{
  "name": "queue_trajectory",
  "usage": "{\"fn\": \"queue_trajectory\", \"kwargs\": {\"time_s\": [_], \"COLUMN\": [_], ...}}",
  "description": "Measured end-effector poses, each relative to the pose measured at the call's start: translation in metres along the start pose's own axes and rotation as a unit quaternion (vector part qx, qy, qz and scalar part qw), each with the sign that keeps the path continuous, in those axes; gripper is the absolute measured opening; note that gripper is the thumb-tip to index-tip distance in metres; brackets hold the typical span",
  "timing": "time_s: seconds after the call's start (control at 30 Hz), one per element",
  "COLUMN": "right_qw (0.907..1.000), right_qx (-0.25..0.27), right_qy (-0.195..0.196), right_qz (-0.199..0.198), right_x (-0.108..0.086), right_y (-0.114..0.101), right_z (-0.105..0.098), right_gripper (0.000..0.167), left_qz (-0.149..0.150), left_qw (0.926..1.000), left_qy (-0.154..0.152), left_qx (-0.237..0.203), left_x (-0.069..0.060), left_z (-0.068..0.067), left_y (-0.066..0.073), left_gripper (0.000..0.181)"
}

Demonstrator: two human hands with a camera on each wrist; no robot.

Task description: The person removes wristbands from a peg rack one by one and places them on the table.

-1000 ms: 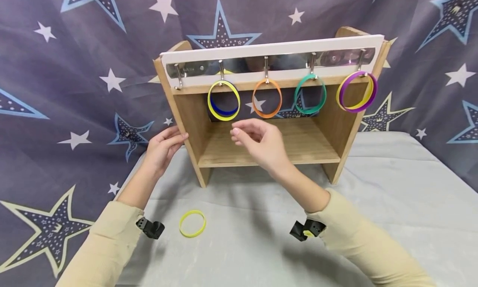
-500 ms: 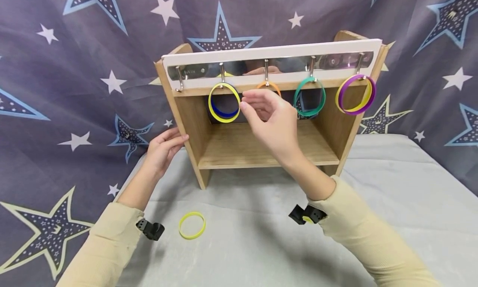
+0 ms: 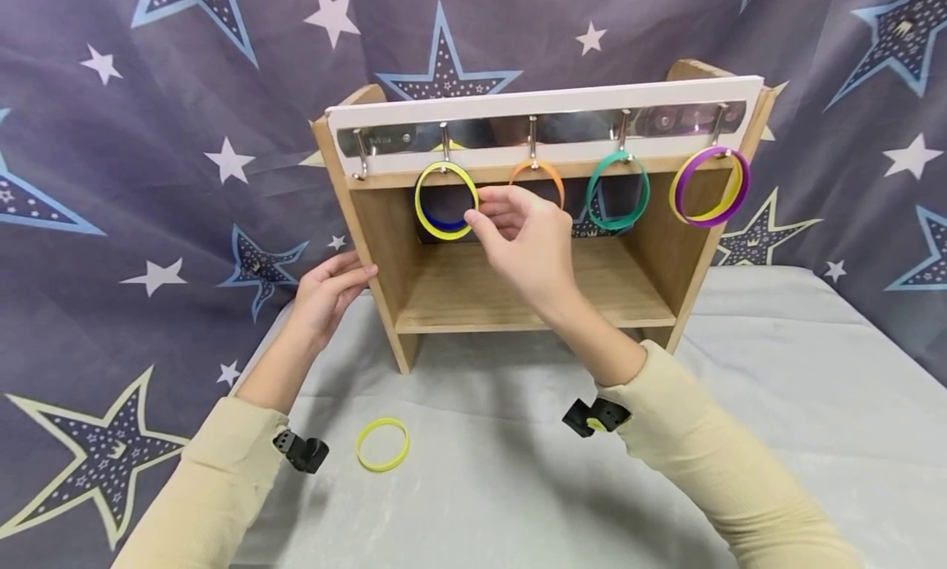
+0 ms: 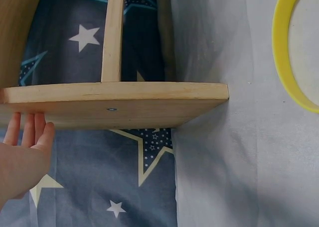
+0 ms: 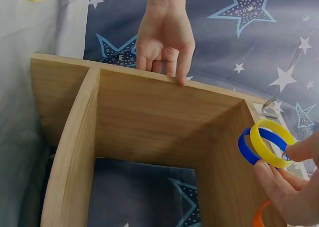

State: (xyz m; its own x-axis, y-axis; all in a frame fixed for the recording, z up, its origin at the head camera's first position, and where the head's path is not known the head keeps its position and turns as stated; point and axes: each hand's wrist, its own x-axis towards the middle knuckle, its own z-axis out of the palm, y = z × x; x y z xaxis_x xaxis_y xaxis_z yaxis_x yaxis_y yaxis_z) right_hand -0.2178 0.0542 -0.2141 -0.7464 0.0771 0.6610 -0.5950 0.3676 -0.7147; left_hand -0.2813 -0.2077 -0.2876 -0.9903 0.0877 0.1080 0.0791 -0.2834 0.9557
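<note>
My right hand [image 3: 533, 248] pinches the right edge of a yellow wristband [image 3: 419, 210] hanging from the second hook [image 3: 445, 145] from the left. Behind it hangs a blue wristband [image 5: 242, 146], apart from the yellow one at its lower left in the right wrist view. My left hand [image 3: 325, 298] rests against the left side panel [image 4: 164, 91] of a wooden shelf unit, fingers nearly straight on the outer face. Another yellow wristband [image 3: 360, 447] lies on the grey cloth in front of the unit; the left wrist view shows part of this yellow wristband [image 4: 280, 48].
Along the white hook rail [image 3: 555, 100], an orange wristband [image 3: 560, 187] partly hides behind my right hand. Farther right hang a teal wristband [image 3: 591, 199] and a purple wristband [image 3: 746, 187] with a yellow one. A star-patterned curtain [image 3: 185, 84] stands behind the unit.
My right hand has risen from below the hooks to the yellow wristband and now pinches its edge. It covers part of the orange one. My left hand stays on the side panel.
</note>
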Motion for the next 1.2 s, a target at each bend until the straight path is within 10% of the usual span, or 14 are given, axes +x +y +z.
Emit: {"fn": "queue_trajectory", "kwargs": {"time_s": [1.2], "right_qw": [0.9982], "right_qx": [0.059], "right_qy": [0.001], "right_qz": [0.014], "right_x": [-0.004], "right_y": [-0.005], "right_z": [-0.007], "right_gripper": [0.016], "left_qz": [-0.014], "left_qw": [0.9987], "left_qy": [0.007], "left_qx": [0.049], "left_x": [-0.001], "left_z": [0.001], "left_y": [0.003], "left_gripper": [0.040]}}
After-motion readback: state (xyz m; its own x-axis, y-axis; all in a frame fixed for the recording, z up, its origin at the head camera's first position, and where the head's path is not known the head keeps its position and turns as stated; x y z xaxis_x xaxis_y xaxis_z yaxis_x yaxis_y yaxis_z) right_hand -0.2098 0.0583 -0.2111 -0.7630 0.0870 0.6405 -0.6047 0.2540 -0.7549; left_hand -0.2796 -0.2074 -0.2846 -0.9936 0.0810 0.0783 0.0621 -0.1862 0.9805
